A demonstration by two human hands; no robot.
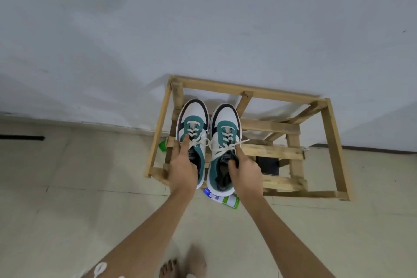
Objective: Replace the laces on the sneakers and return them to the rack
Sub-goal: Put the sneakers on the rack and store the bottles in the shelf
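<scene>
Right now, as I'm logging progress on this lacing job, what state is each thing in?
left sneaker: laced, bow tied, held by the left hand over the rack.
right sneaker: laced, bow tied, held by the right hand over the rack.
rack: upright against the wall.
bottle: lying on its side on the floor.

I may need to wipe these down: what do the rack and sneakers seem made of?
Rack: bare, unvarnished-looking wood; grain and rough slats show. Sneakers: smooth white leather-like panels, matte teal suede-like parts; real or synthetic, cannot tell.
</scene>
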